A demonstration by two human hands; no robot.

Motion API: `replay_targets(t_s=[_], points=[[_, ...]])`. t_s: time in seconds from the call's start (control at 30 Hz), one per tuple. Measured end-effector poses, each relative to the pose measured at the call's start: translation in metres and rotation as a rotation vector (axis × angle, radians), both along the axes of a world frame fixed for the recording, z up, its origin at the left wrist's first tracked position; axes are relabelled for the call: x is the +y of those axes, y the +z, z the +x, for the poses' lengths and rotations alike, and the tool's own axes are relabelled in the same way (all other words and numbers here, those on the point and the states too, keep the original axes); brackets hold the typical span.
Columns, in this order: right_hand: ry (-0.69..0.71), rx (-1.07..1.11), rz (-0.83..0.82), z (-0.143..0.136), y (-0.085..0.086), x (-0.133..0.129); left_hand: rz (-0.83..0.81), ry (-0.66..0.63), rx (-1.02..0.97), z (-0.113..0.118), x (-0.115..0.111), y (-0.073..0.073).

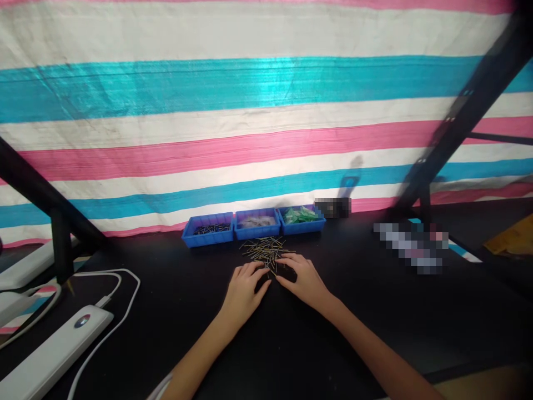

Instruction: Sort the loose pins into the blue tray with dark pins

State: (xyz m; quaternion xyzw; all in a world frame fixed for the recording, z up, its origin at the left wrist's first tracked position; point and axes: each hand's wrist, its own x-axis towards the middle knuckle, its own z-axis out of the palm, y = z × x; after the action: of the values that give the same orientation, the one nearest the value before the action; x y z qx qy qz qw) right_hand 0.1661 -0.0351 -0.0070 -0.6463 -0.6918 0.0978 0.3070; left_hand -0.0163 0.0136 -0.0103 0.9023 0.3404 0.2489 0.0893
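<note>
A loose pile of thin metal sticks (266, 250), like long screws or nails, lies on the black tabletop (266, 344). My left hand (245, 289) rests at the near left edge of the pile, thumb and fingers apart. At the near right edge is my right hand (303, 280), also with thumb and fingers apart. Both sets of fingertips touch or nearly touch the sticks. Behind the pile stand three blue bins: the left bin (208, 236) has similar dark sticks, the middle bin (258, 230) pale small pieces, the right bin (303, 226) green pieces.
On the left lie a white power strip (50, 355) and a white cable (135, 294). Black slanted frame posts rise at the left (37, 183) and right (453, 122). A striped tarp (250, 128) hangs behind the table. Blurred-out items sit at the right.
</note>
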Motion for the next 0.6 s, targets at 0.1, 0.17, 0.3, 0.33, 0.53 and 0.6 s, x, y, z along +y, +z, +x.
replay_targets(t_s=[0.1,0.17,0.3,0.33,0.53,0.6], points=[[0.02,-0.012,0.017,0.0009,0.0,0.0007,-0.023,-0.009,0.017,-0.001,0.0015,0.0005],[0.029,-0.013,0.022,0.0014,0.0006,0.001,-0.028,-0.02,0.018,-0.0012,0.0019,0.0007],[0.035,-0.001,0.017,0.0012,0.0028,0.0008,-0.031,-0.024,0.014,0.0002,0.0005,0.0016],[0.036,0.001,0.016,0.0011,0.0034,0.0006,-0.031,-0.023,0.012,0.0007,-0.0002,0.0019],[0.037,0.008,0.014,0.0013,0.0046,0.0005,-0.026,0.011,0.005,0.0012,-0.0018,0.0037],[0.032,0.009,0.009,0.0014,0.0041,0.0009,-0.027,0.028,0.003,0.0005,-0.0011,0.0035]])
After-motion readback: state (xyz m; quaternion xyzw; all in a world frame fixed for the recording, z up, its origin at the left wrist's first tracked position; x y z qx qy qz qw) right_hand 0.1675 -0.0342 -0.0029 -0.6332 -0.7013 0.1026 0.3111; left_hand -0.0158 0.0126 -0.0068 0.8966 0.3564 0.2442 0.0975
